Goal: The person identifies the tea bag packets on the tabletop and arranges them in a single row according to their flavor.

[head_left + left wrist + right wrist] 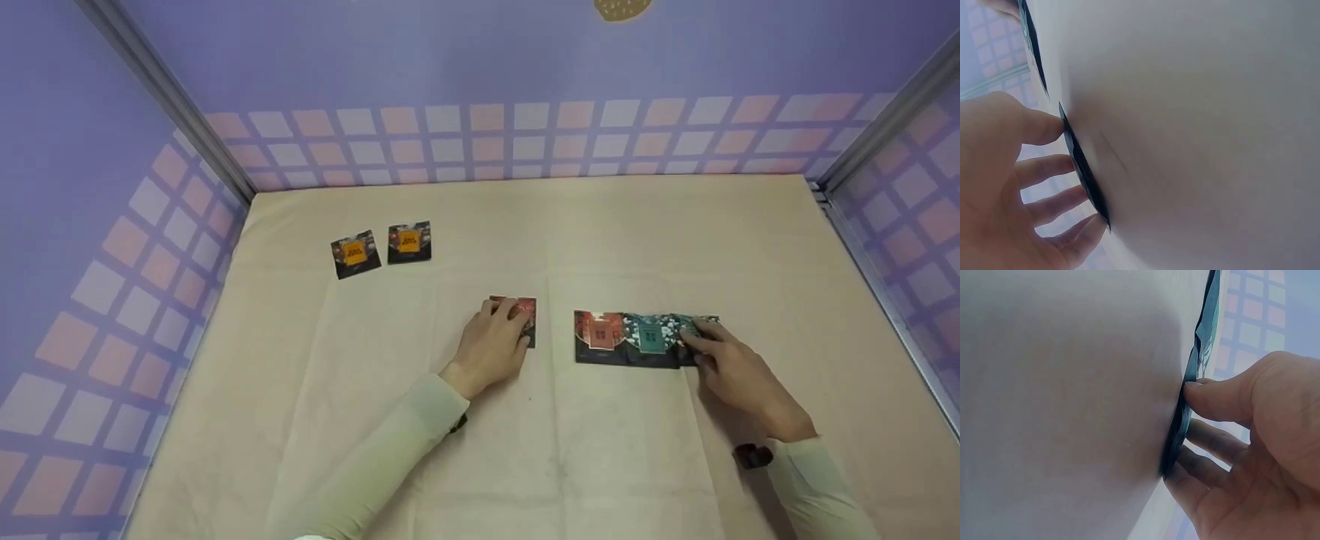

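Note:
My left hand (493,346) rests its spread fingertips and thumb on a red-and-black sachet (529,322), covering much of it. In the left wrist view this sachet (1085,169) lies edge-on along the tablecloth, under the fingers. My right hand (739,375) touches a green-and-black sachet (687,352) with thumb and fingers; that sachet is partly hidden. A second green sachet (651,341) sits against it, slightly overlapped at the edge. To the left of that, adjoining it, is another red sachet (599,336).
Two sachets with orange labels, one tilted (356,255) and one nearly straight (409,242), lie apart at the back left. A cream cloth (480,465) covers the table. Purple walls with a tile pattern (487,142) enclose the back and sides.

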A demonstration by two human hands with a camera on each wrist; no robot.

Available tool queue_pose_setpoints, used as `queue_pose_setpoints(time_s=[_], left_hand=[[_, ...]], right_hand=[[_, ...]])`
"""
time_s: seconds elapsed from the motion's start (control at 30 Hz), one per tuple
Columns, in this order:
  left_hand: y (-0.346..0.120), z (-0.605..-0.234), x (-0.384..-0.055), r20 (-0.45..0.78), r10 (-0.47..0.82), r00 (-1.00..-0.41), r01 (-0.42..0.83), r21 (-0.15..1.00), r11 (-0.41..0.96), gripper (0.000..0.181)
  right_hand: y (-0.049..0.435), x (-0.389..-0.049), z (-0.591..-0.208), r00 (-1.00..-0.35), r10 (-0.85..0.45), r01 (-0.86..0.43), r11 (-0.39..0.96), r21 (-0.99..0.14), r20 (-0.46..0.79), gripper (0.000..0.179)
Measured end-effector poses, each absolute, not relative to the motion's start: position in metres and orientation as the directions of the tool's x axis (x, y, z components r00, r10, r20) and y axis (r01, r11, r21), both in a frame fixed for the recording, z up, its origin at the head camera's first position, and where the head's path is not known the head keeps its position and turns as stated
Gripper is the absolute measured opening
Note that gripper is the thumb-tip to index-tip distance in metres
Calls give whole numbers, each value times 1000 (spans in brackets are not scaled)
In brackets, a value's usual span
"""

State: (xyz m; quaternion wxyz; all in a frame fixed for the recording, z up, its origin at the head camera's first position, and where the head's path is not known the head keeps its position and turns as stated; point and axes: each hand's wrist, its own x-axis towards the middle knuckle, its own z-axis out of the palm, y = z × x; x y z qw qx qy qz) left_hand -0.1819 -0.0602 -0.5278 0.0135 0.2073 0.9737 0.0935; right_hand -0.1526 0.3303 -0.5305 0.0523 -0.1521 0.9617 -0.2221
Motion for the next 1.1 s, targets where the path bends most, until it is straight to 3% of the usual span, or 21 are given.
queue_pose_setpoints(time_s=[0.7,1.1], left_hand=[[-30,-531,-172,21,444,-896,443,132,887,42],[-16,-529,-171,-4,451,-893,448,108,888,42]], right_hand=[[330,-150,-533,-954,-290,-229,862,-451,-69,47],[331,-153,-531,-943,-332,-290,855,-430,-23,46]])
